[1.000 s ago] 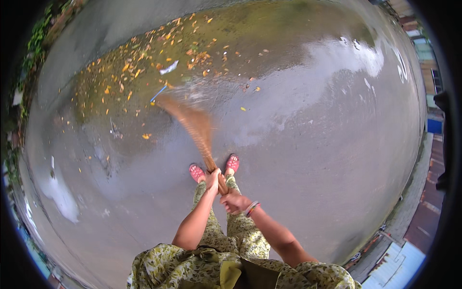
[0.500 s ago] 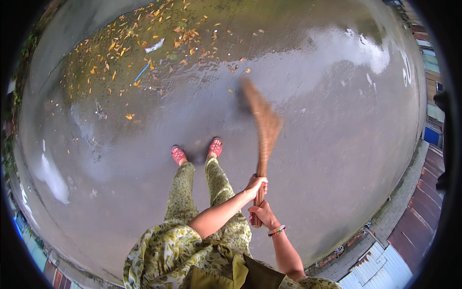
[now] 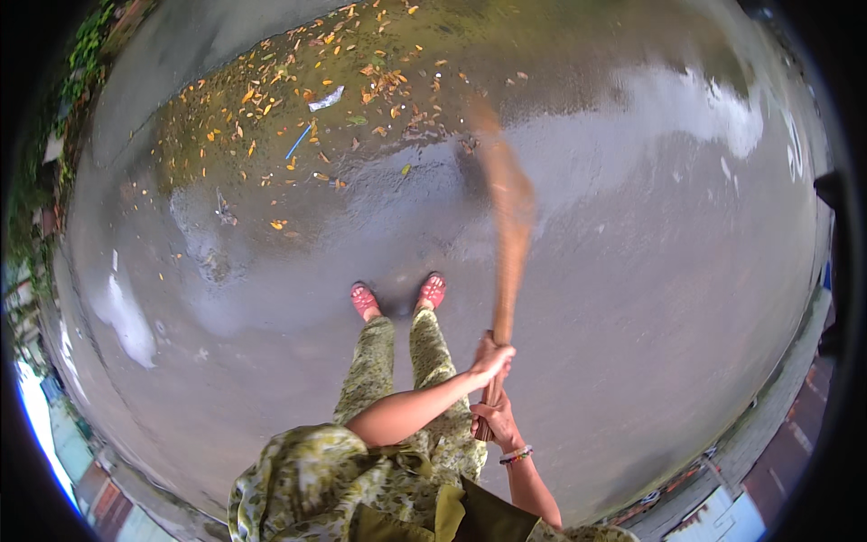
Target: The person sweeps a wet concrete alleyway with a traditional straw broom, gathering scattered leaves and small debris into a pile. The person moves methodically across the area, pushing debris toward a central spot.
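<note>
Both my hands grip a brown stick broom point(image 3: 513, 230), its bristles smeared by motion as they reach away from me over the wet ground. My left hand point(image 3: 493, 359) wraps round the broom at its narrow upper part. Just below it, closer to my body, my right hand point(image 3: 498, 422) is closed round the handle end, a beaded bracelet on its wrist. Beyond the blurred bristle tips and to their left, yellow and brown leaves point(image 3: 390, 79) lie scattered, with a white scrap of litter point(image 3: 326, 98) and a thin blue straw-like piece point(image 3: 298, 142) among them.
My feet in red shoes point(image 3: 364, 299) stand on wet grey pavement point(image 3: 623, 316) with shallow puddles. Green plants point(image 3: 86, 59) line the far left edge. A low kerb point(image 3: 768, 397) and rusty roofing sheets point(image 3: 795, 425) curve along the right.
The broom's bristles have swung farther out and become more blurred, with both hands still on it. The ground and leaves have shifted rightward in the view.
</note>
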Tool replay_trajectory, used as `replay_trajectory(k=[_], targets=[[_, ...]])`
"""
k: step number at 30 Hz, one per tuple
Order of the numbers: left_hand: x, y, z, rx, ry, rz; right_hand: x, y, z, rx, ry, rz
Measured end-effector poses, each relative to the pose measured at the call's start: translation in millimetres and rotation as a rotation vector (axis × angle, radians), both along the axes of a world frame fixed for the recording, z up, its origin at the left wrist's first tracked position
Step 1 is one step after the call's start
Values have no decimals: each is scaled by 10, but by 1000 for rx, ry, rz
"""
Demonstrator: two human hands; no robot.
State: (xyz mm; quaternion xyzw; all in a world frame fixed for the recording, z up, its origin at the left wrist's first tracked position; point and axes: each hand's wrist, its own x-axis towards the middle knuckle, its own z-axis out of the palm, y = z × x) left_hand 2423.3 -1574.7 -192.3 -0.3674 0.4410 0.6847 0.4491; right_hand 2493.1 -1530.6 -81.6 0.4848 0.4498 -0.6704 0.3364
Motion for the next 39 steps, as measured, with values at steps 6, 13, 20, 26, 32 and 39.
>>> replay_trajectory(k=[6, 13, 20, 26, 32, 39], targets=[[-670, 802, -928, 156, 92, -267, -747, 500, -805, -86, 158, -215], [-1015, -1433, -1294, -160, -171, 21, -1121, -1082, -1601, -150, -73, 319], [-1435, -1891, -1081, -521, 24, 370, -1938, -820, -1108, -639, 19, 369], [-1185, -371, 160, -262, 240, -68, -1086, -35, -147, -282, 56, 46], [-1686, 982, -386, 74, 97, -306, -1679, 673, -443, 24, 7, -200], [-2748, -453, -1249, 60, -7, -63, -2883, -441, -1480, 137, -130, 301]])
